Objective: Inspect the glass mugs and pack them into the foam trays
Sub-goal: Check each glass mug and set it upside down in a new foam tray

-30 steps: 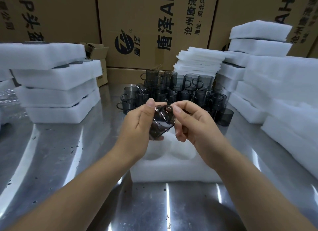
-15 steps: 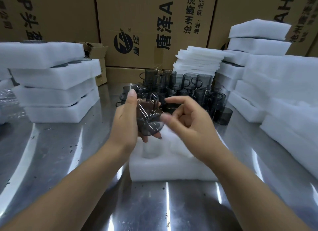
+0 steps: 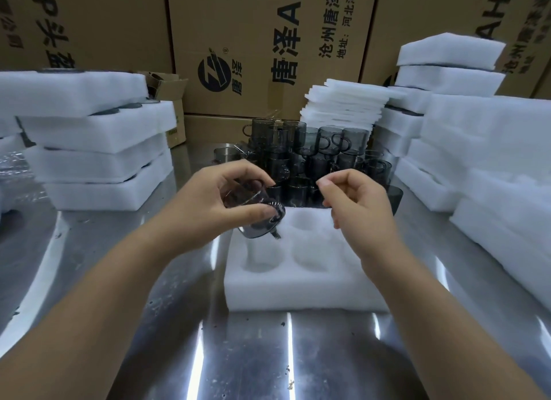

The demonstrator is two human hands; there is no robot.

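The left hand [image 3: 220, 200] alone gripped a smoky grey glass mug [image 3: 259, 221], thumb and fingers curled round its wall, as it hung tilted over the far left corner of an open foam tray [image 3: 298, 292]. The right hand [image 3: 357, 203], which 1 second before had pinched the mug near its handle, had let go and hovered over the tray's far right corner, fingers loosely curled and holding nothing. The mug had also dropped from chest height toward the tray. The check of this mug looked finished, and seating it in a pocket appeared to be the step in hand.

The mug was thin, see-through and cylindrical, with a ring-like handle; its base faced the camera. The tray was a thick white block of soft, grainy foam with rounded pockets; the 3 in plain view were empty.

More grey mugs [image 3: 313, 149] stood packed together just beyond the tray's far edge. Stacks of foam trays [image 3: 98, 149] sat by the left edge of the scuffed, glossy steel table [image 3: 208, 355], with thin foam sheets [image 3: 343, 107] and further blocks [image 3: 477, 149] along the right. Printed cardboard cartons [image 3: 268, 42] lined the far edge.
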